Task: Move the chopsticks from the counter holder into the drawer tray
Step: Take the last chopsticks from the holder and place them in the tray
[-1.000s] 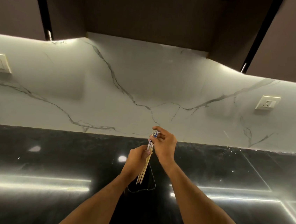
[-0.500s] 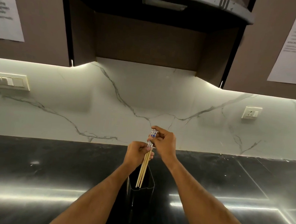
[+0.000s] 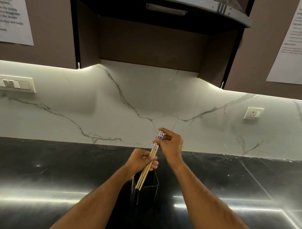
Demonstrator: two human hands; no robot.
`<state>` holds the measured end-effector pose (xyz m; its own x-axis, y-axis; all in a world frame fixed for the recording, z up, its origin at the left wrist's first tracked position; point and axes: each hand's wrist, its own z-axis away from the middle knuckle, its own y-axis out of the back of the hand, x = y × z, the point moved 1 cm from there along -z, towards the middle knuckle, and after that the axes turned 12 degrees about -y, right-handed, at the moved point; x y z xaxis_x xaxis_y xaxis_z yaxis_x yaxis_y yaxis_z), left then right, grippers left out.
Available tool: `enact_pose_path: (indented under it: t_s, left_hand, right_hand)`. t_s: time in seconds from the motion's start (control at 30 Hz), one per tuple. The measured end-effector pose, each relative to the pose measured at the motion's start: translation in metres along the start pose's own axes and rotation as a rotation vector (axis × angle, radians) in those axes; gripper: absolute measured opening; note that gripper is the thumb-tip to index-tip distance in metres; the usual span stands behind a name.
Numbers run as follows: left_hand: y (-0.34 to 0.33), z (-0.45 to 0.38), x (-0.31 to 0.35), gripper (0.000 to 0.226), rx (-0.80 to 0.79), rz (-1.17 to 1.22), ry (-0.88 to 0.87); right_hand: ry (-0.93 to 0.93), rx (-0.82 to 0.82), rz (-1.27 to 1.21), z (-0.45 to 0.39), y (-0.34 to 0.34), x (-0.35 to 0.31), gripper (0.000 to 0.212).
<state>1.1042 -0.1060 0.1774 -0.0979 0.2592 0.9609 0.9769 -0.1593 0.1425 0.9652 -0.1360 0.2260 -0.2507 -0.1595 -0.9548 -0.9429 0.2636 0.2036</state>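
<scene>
A bundle of wooden chopsticks (image 3: 145,173) with blue-and-white patterned tops is held over the counter, tilted with tips down-left. My left hand (image 3: 140,162) grips the bundle around its middle. My right hand (image 3: 171,144) pinches the patterned top ends. Just below the tips stands the dark counter holder (image 3: 148,188), its rim at the level of the tips; whether the tips are inside it I cannot tell. No drawer or tray is in view.
The glossy black counter (image 3: 47,174) runs left to right with a marble backsplash (image 3: 129,102) behind. A switch plate (image 3: 10,83) is on the wall at left, a socket (image 3: 253,113) at right. Dark cabinets and a hood (image 3: 158,1) hang overhead.
The view has tilted up and pulled back, showing more cabinets and the holder. Both hands have kept their hold on the chopsticks, and the bundle now slants a little more.
</scene>
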Motion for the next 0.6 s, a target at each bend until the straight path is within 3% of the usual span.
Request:
enact_pose_path:
  t_s: [0.17,0.33,0.5,0.6]
  left_hand:
    - [0.003,0.016,-0.002,0.018,-0.127,-0.019,0.078]
    - [0.005,0.021,0.000,0.016,-0.130,-0.168,0.130]
    - [0.012,0.029,-0.011,0.013,-0.143,-0.439,0.151]
    - [0.011,0.037,-0.018,0.011,-0.190,-0.660,0.136]
  right_hand:
    - [-0.116,0.051,-0.101,0.008,0.010,0.008,0.043]
    - [-0.222,0.018,-0.149,0.020,0.014,0.023,0.046]
    - [-0.120,0.061,0.257,0.040,0.017,0.027,0.063]
    - [0.086,-0.043,0.546,0.061,0.019,0.029,0.054]
